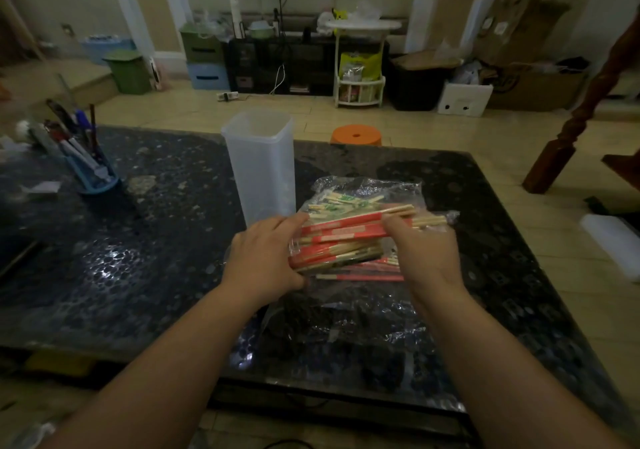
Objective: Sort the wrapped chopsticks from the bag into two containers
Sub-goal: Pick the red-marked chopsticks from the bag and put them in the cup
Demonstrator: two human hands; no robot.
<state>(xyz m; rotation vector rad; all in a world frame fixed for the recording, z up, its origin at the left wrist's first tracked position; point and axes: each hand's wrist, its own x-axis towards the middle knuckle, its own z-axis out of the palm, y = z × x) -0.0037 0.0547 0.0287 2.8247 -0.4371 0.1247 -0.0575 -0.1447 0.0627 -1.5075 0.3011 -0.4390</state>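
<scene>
A clear plastic bag [367,189] lies on the dark table [138,258], full of wrapped chopsticks. Red-wrapped pairs [343,232] lie on top; green-printed ones [341,201] sit behind them. My left hand [266,258] grips the left end of the red bundle, fingers over the top and thumb underneath. At the bundle's right end my right hand [424,251] curls its fingers over it. A tall, translucent square container [259,164] stands upright just behind my left hand, apparently with nothing inside. More clear plastic [346,313] spreads toward me.
A blue pen holder [91,175] with several pens stands at the table's left. An orange stool [356,136] sits beyond the far edge. A dark wooden post [585,109] rises at the right. A white object [613,237] lies off the table's right side.
</scene>
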